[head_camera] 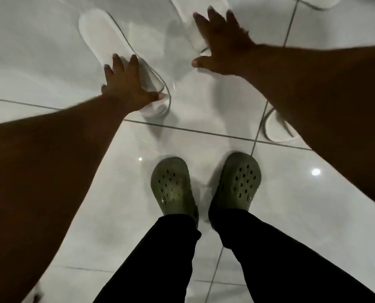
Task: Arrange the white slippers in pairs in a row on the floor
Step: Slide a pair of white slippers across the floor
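head view: left hand (125, 84) spread, resting on near white slipper (107, 44) on the tiled floor (291, 204), grip unclear through blur. right hand (221, 44) open above second slipper (195, 29). thin, soft, light; pinch by the rim.

Both bare arms are reaching forward and down, away from the person's two feet (205, 184), which are standing side by side. The left hand (125, 84) is lying palm down ahead of the left foot, with fingers spread and thumb pointing right. The right hand (222, 43) is stretching further ahead of the feet, also palm down, fingers wide apart, thumb pointing left.
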A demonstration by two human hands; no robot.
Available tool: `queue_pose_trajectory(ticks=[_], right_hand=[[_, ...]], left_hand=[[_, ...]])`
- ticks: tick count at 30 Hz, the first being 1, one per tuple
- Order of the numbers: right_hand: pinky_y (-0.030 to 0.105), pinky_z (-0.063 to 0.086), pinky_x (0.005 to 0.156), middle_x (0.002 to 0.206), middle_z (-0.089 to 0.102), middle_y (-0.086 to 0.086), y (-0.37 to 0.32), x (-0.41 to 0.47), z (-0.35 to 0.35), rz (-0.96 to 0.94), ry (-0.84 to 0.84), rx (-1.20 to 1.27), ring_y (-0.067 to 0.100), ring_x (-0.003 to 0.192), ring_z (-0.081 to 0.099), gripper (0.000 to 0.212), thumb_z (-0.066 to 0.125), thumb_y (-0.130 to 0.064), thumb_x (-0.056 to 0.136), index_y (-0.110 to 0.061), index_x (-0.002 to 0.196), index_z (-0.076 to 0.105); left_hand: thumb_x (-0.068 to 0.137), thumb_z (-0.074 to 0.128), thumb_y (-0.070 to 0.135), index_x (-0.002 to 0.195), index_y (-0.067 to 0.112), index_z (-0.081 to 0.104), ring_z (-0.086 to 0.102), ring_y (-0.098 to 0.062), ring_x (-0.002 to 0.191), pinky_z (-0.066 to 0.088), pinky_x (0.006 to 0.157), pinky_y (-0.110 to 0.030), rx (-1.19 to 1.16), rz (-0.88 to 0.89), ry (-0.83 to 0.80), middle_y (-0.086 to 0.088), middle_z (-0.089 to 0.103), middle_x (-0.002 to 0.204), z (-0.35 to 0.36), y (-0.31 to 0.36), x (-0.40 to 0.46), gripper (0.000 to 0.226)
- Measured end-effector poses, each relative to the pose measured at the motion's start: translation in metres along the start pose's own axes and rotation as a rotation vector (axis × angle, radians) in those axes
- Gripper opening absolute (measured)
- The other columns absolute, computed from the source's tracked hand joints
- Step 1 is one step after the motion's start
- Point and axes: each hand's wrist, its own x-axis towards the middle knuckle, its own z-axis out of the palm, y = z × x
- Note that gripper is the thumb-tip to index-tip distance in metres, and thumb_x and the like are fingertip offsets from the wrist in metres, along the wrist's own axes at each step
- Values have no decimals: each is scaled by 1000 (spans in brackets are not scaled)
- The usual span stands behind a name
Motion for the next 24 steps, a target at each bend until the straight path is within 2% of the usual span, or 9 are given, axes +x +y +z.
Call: queue_pose_trajectory(ticks=[2,4,6,10,14,17,18,22,24], right_hand=[[65,22,111,162,10,11,-3,20,10,-60,1,-92,46,146,11,90,62,-49,85,-25,153,8],[53,27,112,159,22,16,2,32,22,-23,-151,-132,42,142,25,80,56,-45,92,-14,152,13],[44,21,116,160,19,16,6,31,37,-10,-311,-205,35,146,21,70,46,-39,100,-9,153,13],[62,15,115,163,-11,9,-23,11,47,93,-21,-73,39,149,-7,85,59,-19,93,-19,154,0],[59,15,117,160,-7,25,-63,-17,80,112,-35,-177,47,146,4,84,59,-2,92,1,151,-1],[60,32,108,162,2,20,-71,-36,97,113,14,-167,46,142,20,89,67,-13,87,-5,152,8],[62,32,107,162,3,18,-66,-39,96,92,49,-183,46,142,20,96,73,-21,83,-9,153,8],[63,8,115,161,-12,19,-39,-35,95,13,2,-211,44,147,-8,120,79,-46,71,-17,153,-3],[58,11,117,161,-16,18,-38,-30,99,-15,-55,-163,40,148,-11,120,79,-45,72,-16,153,-4]], left_hand=[[54,69,76,150,19,3,0,-45,146,16,115,-61,-16,-16,5,-22,-3,159,8,-8,13,129],[52,68,78,151,15,-6,-10,-45,146,9,116,-60,-8,-19,2,-21,-12,160,18,-17,24,139],[55,68,76,150,9,-10,-14,-48,144,1,116,-57,29,31,36,-26,-15,158,24,-21,27,140],[63,71,65,150,6,-9,-17,-47,143,-9,117,-53,89,140,60,-30,-16,156,21,-29,25,133],[61,79,56,151,16,-7,-17,-46,144,-4,118,-49,162,294,14,-19,-16,160,11,-41,25,131],[60,80,55,152,20,-4,-14,-42,146,2,118,-47,214,372,1,-13,-13,161,8,-53,25,130],[60,80,54,152,20,-3,-13,-41,146,4,118,-47,226,387,4,-13,-12,162,8,-57,25,129],[60,80,54,152,20,0,-10,-37,148,8,118,-46,241,414,20,-11,-9,162,10,-70,24,127],[60,80,54,152,21,0,-11,-34,148,6,118,-45,231,421,20,-10,-10,163,12,-75,26,127]])
